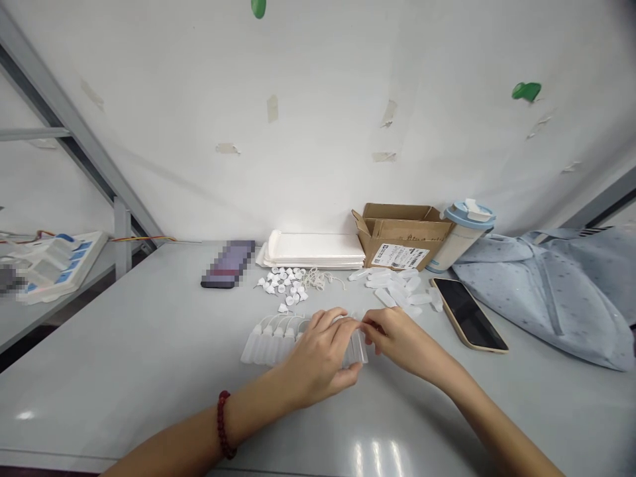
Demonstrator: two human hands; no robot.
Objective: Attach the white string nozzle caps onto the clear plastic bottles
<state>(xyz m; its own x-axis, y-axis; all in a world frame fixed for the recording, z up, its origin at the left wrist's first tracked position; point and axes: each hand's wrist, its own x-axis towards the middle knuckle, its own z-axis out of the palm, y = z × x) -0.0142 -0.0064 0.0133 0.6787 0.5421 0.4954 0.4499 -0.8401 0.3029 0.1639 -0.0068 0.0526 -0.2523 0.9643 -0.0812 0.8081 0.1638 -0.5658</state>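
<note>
Small translucent plastic squeeze bottles (268,348), capped in white with looped cords at the tops, lie side by side in a row on the table. My left hand (322,354) arches across the row and hides part of it. Between its forefinger and thumb is the bottle at the right end (358,348), gripped lengthwise. My right hand (392,334) is closed in a pinch at that bottle's top, against the left fingertips; what it pinches is hidden. Behind the row are loose white caps (282,289), a heap of thin cords (318,279) and several loose clear bottles (397,289).
A stack of white packets (315,250), an open cardboard box (402,235) and a tumbler (460,238) stand along the wall. One phone (470,315) lies at right beside a blue cloth bag (541,291); a blurred phone-like object (228,265) lies at left.
</note>
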